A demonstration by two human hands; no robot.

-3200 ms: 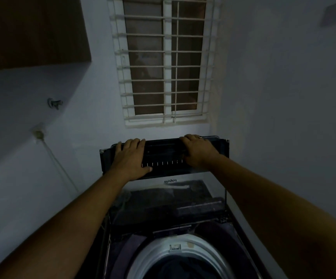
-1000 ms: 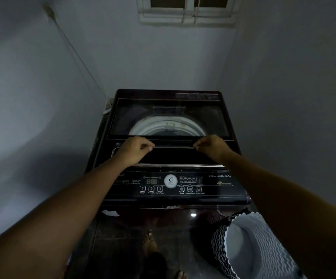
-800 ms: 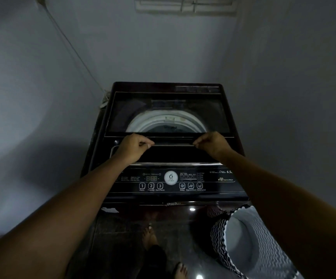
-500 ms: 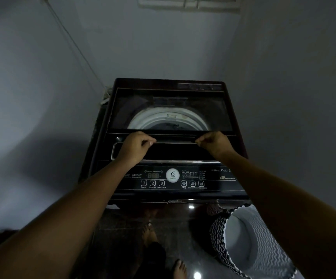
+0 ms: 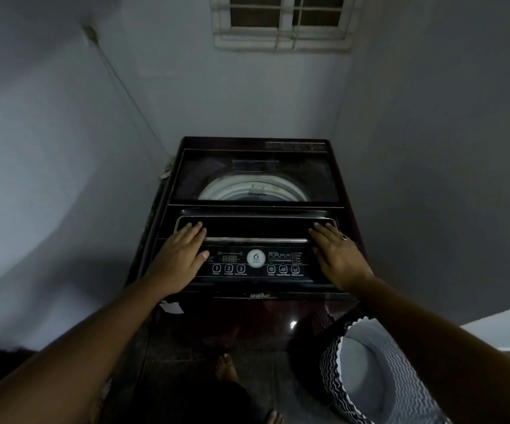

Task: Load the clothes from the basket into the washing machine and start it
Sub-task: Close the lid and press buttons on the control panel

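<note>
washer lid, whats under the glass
Through the closed lid only the pale drum rim shows. The clothes below cannot be seen; glare and the dark lid panel hide the tub's inside.

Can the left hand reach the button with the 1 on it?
Probably yes. The left hand lies flat on the washer's panel, and button 1 sits just beside its thumb with nothing between them.

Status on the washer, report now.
Left hand and right hand flat on closed lid. Basket looks empty. Start button unpressed, nothing blocking.
</note>
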